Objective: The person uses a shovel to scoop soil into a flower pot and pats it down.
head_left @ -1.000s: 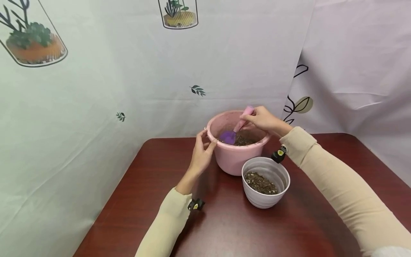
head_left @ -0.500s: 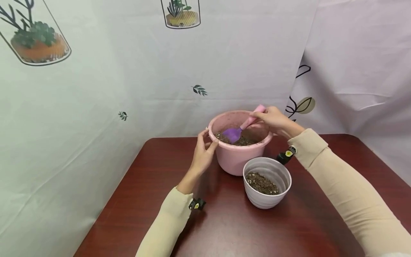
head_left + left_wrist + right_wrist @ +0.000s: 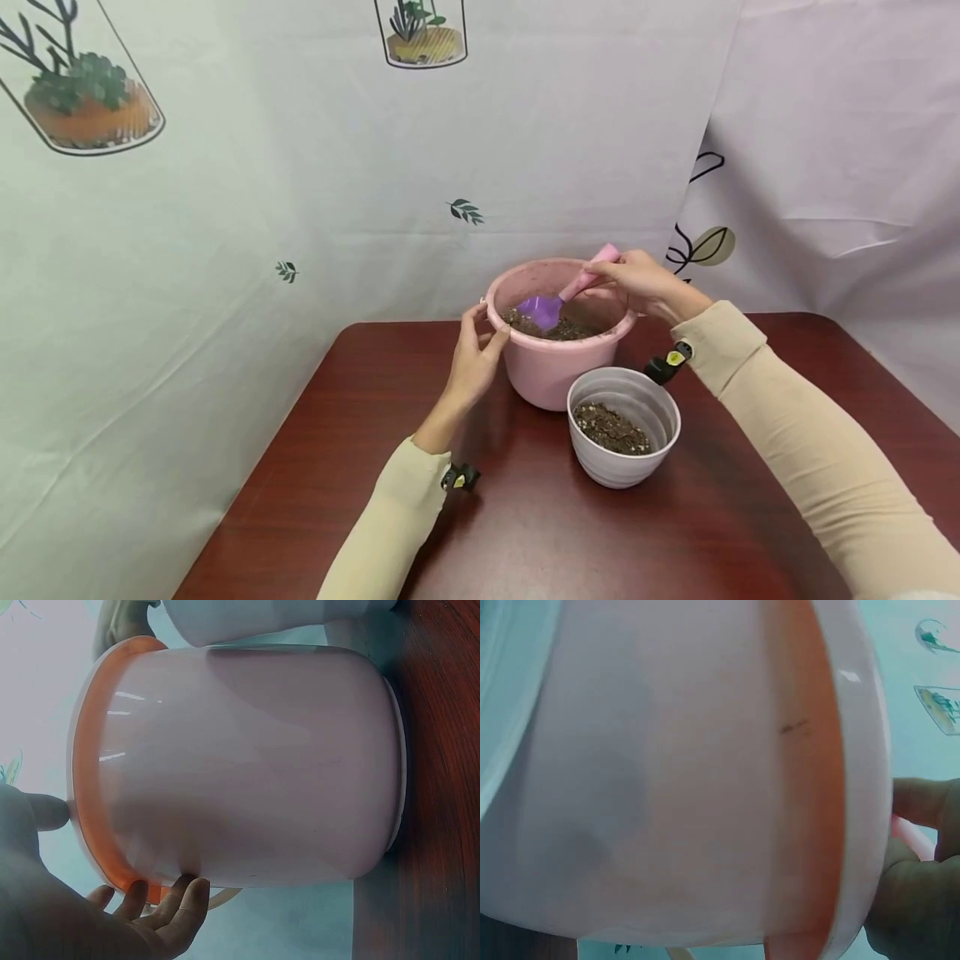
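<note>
A pink bucket (image 3: 551, 371) with dark soil (image 3: 573, 330) inside stands towards the back of the table. My left hand (image 3: 472, 354) grips its left rim, thumb on the near edge and fingers around the outside; the left wrist view shows the fingertips against the bucket wall (image 3: 240, 765). Over the bucket's right side, my right hand (image 3: 651, 282) pinches the pink handle of a small trowel (image 3: 542, 312). Its purple blade slants down to the left, at the soil. Much of the right hand (image 3: 922, 900) is out of frame in the right wrist view.
A light grey pot (image 3: 611, 469), partly filled with soil (image 3: 611, 428), stands just in front of the bucket's right side. Both are on a dark red wooden table (image 3: 360, 467). A printed white cloth (image 3: 360, 150) hangs behind.
My right hand has moved to the right with the trowel, and its blade now lies flatter and shows more. The left hand keeps its hold on the bucket rim.
</note>
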Tool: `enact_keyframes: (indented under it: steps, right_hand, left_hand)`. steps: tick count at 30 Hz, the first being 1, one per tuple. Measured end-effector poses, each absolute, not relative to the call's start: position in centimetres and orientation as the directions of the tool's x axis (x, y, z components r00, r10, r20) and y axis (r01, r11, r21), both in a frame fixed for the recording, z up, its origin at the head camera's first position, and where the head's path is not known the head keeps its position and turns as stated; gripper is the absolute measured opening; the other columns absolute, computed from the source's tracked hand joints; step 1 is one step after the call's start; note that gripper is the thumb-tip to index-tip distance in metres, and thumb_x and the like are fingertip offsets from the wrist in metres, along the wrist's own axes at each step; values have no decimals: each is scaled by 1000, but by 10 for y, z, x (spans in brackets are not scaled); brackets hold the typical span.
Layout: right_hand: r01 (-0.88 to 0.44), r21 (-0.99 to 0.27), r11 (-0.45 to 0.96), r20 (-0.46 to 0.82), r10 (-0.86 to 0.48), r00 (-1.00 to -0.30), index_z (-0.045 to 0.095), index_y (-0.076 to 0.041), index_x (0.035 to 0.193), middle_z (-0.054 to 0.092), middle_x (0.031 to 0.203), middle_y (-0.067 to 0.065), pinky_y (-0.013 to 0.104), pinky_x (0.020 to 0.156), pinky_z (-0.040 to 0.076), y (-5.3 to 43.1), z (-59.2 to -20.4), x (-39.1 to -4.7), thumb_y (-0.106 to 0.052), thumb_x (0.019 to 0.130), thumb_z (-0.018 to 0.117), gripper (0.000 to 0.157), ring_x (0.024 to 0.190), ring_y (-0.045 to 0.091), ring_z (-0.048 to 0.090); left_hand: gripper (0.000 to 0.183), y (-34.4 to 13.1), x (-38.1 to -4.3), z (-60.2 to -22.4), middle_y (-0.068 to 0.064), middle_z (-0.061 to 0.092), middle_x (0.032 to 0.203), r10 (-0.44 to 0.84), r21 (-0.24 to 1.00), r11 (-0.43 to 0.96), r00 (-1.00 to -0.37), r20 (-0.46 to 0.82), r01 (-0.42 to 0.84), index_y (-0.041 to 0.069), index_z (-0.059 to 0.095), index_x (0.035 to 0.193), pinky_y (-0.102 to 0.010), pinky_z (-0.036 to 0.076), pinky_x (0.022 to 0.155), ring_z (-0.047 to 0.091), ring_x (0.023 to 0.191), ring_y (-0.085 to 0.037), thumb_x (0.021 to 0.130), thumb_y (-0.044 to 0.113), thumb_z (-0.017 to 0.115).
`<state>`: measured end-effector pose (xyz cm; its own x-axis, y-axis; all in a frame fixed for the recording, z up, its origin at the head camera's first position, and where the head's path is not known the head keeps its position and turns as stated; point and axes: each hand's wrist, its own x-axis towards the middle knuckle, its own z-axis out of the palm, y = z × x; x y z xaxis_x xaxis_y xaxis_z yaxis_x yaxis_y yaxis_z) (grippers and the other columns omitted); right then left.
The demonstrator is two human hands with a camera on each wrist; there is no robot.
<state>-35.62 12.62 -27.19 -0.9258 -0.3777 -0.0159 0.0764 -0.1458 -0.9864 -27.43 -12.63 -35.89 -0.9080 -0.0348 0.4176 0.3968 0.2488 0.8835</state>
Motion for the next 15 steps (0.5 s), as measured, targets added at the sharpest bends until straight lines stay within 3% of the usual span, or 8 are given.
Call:
enact_keyframes:
  steps: [10,15]
  right_hand:
    - [166,-952,-255,-61,-372,-926,69,3,83,72,83,13,22,76,56,142,-270,-353,-1,100,53,24,80,19,72]
    - [127,-949,-289,8,-425,-905,72,8,87,73,89,22,23,75,56,151,-270,-352,-4,103,50,30,87,27,74]
  left_hand:
    - [55,-124,-275,-361,-20,44,145,-41,891,248,-914,403,381,4,36,146,-47,50,96,59,115,-39,99,19,60]
    - [57,-125,-276,-359,-20,44,145,-60,904,231,-922,383,361,4,34,146,-48,49,96,58,116,-40,98,19,60]
